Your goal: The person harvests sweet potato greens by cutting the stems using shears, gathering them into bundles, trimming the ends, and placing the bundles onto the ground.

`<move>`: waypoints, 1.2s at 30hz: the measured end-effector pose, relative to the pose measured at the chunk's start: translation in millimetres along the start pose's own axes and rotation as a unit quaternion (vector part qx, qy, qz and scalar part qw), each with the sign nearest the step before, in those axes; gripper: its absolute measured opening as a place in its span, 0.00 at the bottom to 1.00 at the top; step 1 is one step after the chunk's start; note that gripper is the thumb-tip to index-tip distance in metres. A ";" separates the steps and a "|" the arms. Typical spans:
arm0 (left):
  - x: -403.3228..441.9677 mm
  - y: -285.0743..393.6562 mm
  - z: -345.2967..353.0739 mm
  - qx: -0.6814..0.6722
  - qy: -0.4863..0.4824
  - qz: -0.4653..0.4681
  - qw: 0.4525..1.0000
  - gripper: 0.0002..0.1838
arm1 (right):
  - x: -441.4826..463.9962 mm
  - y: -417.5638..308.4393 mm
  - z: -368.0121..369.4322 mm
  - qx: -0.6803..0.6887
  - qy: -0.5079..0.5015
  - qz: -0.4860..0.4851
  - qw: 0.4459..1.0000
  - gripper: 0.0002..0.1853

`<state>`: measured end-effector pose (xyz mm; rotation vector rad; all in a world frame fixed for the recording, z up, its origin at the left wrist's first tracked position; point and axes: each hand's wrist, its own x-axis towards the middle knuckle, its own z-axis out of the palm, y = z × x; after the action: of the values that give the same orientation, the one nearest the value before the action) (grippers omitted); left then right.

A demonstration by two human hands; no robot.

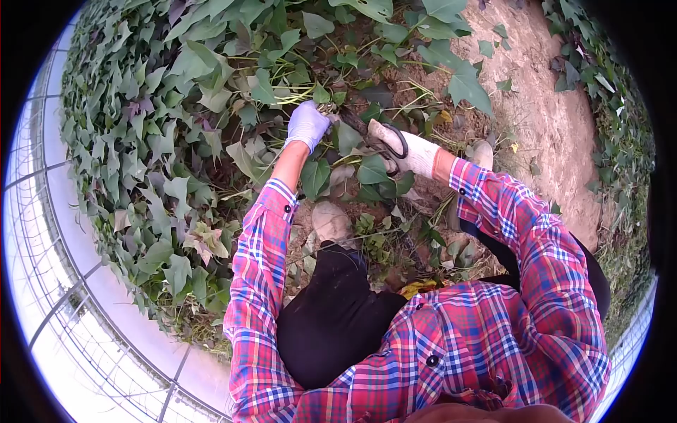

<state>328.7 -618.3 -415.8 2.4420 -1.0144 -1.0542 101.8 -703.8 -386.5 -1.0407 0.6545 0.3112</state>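
My left hand (pixel 307 125), in a thin pale purple glove, is closed around a bunch of leafy vine stems (pixel 290 97) in the upper middle of the head view. To its right, my right hand (pixel 417 154) wears a white knit glove. Its fingers are wrapped round scissors with black loop handles (pixel 403 144). The dark blades point up and left toward the stems by my left hand, partly hidden among leaves. Whether the blades touch a stem cannot be made out. Lobed green leaves (pixel 372 169) hang just below and between both hands.
Dense vine foliage (pixel 151 141) covers the ground on the left. A bare soil path (pixel 539 106) runs along the right, with more vines (pixel 620 120) beyond it. My shoe (pixel 331 222) stands among the plants. Wire mesh (pixel 42 233) lines the far left edge.
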 end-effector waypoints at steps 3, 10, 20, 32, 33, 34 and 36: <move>-0.9 0.2 0.8 -0.029 -0.005 -0.009 1.000 0.20 | 2.1 5.9 6.1 0.054 0.007 -0.014 0.998 0.28; -0.3 -12.3 5.3 0.028 0.003 0.005 1.000 0.23 | 34.1 32.8 -5.7 -0.134 0.061 0.000 0.989 0.26; -96.7 -86.2 -90.9 -0.306 0.128 -0.062 0.941 0.10 | 0.7 10.8 10.3 -0.122 -0.032 0.092 0.988 0.22; -28.7 -17.0 2.4 0.167 0.059 0.036 0.984 0.15 | 3.6 -5.3 8.6 -0.156 -0.005 0.068 0.985 0.42; -26.0 -17.2 2.8 0.166 0.059 0.035 0.984 0.15 | 4.2 -5.2 9.9 -0.134 0.006 0.054 0.989 0.43; -23.6 -17.3 3.7 0.195 0.038 0.020 0.980 0.17 | 5.6 -5.4 9.8 -0.134 0.004 0.055 0.989 0.43; -24.7 -14.8 3.5 0.223 0.016 0.004 0.975 0.19 | 7.3 -7.3 9.2 -0.113 -0.007 0.061 0.992 0.39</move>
<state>321.4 -590.3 -412.9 2.7849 -1.3724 -0.8506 114.5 -699.9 -382.9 -1.2148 0.6813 0.5075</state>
